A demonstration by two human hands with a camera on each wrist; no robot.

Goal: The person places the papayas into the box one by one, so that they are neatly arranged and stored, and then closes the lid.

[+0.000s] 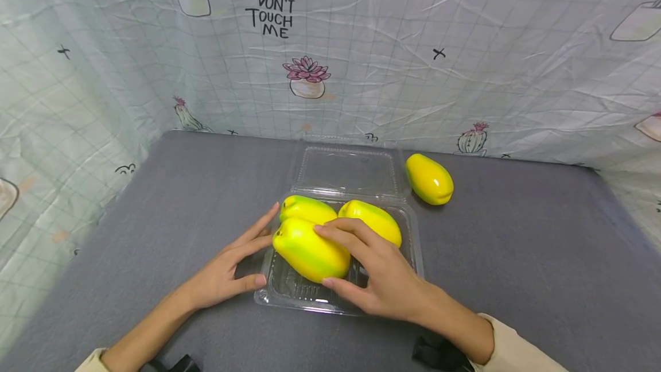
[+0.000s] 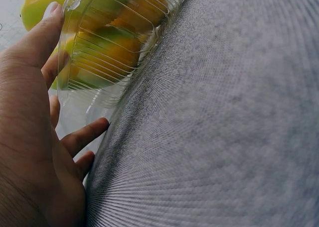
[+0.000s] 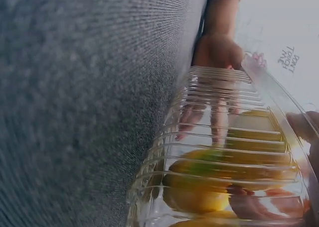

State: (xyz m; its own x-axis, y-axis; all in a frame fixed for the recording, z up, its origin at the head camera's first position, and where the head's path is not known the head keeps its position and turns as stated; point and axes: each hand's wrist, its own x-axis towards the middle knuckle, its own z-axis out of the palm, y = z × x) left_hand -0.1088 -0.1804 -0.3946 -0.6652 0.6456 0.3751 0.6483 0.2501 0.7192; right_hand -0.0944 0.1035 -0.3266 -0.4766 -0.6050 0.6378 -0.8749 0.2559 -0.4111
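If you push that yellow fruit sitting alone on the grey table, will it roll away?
Probably a little. The lone yellow mango-shaped fruit is rounded and glossy, so it may wobble or roll sideways. Its oval shape would likely make it curve, not roll straight. The grey cloth-covered table looks soft and might slow it.

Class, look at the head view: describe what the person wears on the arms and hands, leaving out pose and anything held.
Both hands are bare: left hand, right hand. No gloves, rings or watch show. A beige sleeve cuff covers the right forearm above the wrist; a matching cuff shows at the left. A black strap sits beneath the right wrist, and another black strap beneath the left.
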